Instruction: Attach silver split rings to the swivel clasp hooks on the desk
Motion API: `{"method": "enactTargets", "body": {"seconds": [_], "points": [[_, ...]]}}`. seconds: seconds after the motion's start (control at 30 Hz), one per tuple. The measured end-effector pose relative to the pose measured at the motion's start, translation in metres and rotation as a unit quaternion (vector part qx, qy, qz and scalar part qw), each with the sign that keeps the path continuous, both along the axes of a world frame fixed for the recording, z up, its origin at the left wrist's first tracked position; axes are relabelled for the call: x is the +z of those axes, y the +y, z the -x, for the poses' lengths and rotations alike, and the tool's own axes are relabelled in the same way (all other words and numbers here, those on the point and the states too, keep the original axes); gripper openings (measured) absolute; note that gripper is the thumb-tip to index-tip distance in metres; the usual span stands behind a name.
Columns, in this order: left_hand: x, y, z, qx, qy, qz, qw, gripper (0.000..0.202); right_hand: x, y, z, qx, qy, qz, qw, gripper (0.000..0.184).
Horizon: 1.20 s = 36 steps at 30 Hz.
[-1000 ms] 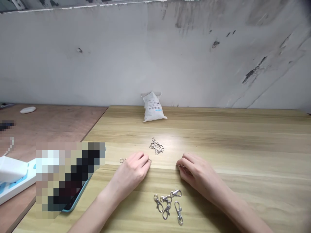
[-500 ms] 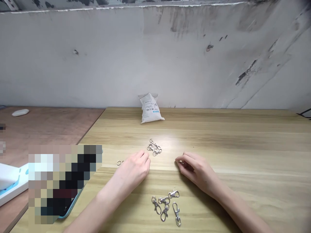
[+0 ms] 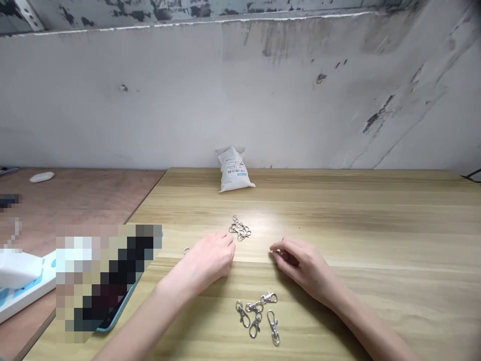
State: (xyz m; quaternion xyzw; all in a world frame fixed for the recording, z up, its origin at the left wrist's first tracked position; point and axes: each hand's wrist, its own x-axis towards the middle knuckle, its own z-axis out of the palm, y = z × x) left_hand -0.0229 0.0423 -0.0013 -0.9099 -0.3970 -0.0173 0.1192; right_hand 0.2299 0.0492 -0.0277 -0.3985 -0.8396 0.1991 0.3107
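Observation:
My right hand (image 3: 300, 258) rests on the wooden table with thumb and forefinger pinched on a small shiny metal piece (image 3: 277, 251), mostly covered by the fingers. To the left, my left hand (image 3: 214, 254) lies palm down, fingers curled under; its fingertips are hidden, so what they hold cannot be made out. Just beyond it sits a small pile of metal clasps with rings (image 3: 239, 229). Several larger silver swivel clasps (image 3: 255, 325) lie nearer me, between the forearms. Part of a metal ring (image 3: 186, 250) shows behind my left wrist.
A white plastic parcel (image 3: 235, 170) stands at the back near the wall. At left are a phone with a teal edge (image 3: 119, 312), partly blurred out, and a white power strip (image 3: 26, 297). A white oval object (image 3: 42, 177) lies on the brown table.
My left hand has shifted slightly to the right, and less of the rings beside it shows. The right hand keeps its pinch almost in place. The camera view has tilted up a little.

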Motion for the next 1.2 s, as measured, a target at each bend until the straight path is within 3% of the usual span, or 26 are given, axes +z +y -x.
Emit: {"method": "enactTargets", "body": {"seconds": [0.1, 0.23, 0.4, 0.63, 0.87, 1.07, 1.2], "points": [[-0.001, -0.011, 0.000, 0.010, -0.145, 0.048, 0.988, 0.021, 0.007, -0.007, 0.008, -0.005, 0.068, 0.104, 0.992, 0.017], [0.002, -0.028, -0.005, -0.003, -0.368, 0.124, 0.922, 0.017, 0.019, -0.025, 0.026, 0.009, 0.191, 0.264, 0.945, 0.024], [0.009, -0.037, -0.016, 0.053, -0.449, 0.127, 0.883, 0.015, 0.022, -0.041, 0.044, 0.049, 0.290, 0.380, 0.877, 0.027], [0.011, -0.040, -0.020, 0.072, -0.485, 0.196, 0.849, 0.008, 0.022, -0.040, 0.049, 0.054, 0.309, 0.380, 0.870, 0.028], [0.010, -0.042, -0.019, 0.138, -0.524, 0.251, 0.802, 0.008, 0.022, -0.041, 0.048, 0.058, 0.283, 0.363, 0.886, 0.027], [0.010, -0.041, -0.012, 0.136, -0.496, 0.261, 0.817, 0.014, 0.026, -0.041, 0.046, 0.063, 0.271, 0.362, 0.890, 0.026], [0.008, -0.039, -0.008, 0.126, -0.470, 0.222, 0.845, 0.015, 0.027, -0.040, 0.039, 0.005, 0.198, 0.257, 0.946, 0.026]]}}
